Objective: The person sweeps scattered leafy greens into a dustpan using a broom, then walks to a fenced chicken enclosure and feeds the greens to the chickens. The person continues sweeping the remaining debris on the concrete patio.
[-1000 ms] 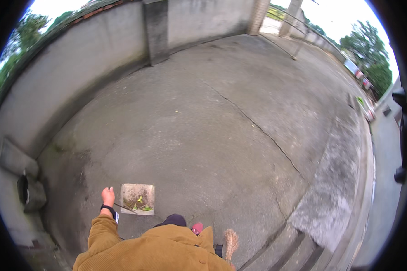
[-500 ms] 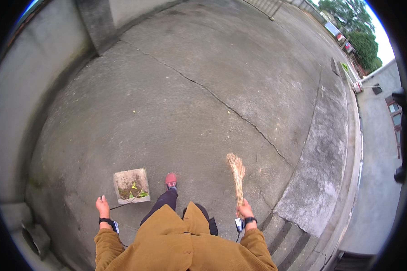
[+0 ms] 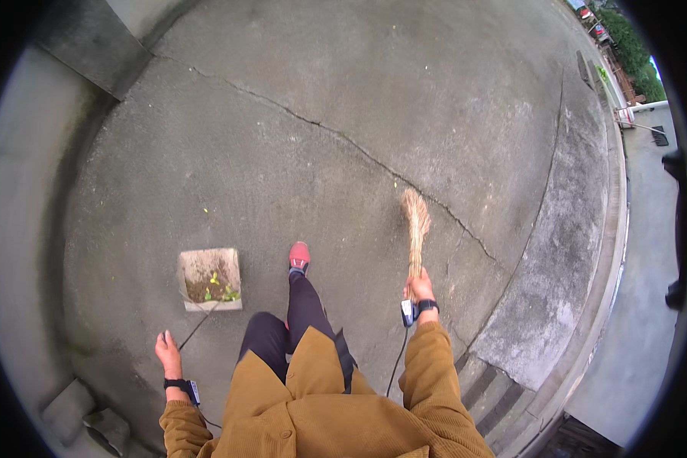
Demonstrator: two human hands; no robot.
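In my right hand (image 3: 419, 287) is a short straw hand broom (image 3: 416, 233), gripped at its bound end. Its bristles point away from me, towards a long crack in the concrete. My left hand (image 3: 168, 353) is closed on the thin rod handle (image 3: 196, 330) of a pale box-shaped dustpan (image 3: 229, 261). The dustpan hangs or rests just ahead of this hand; I cannot tell whether it touches the ground. Inside lie dark dirt and several green-yellow leaves (image 3: 214, 279). Each wrist wears a black band with a small device.
Weathered concrete ground (image 3: 298, 168) spreads ahead, with a small yellow bit (image 3: 205, 210) on it. A wall (image 3: 30, 191) runs along the left, with broken blocks (image 3: 70, 412) at its foot. On the right are a raised concrete strip (image 3: 546, 305), grooves and a building wall (image 3: 641, 259).
I have stepped forward, and a leg now reaches ahead. Both hands have moved up in the picture, carrying the broom and the dustpan along. The view tips further down.
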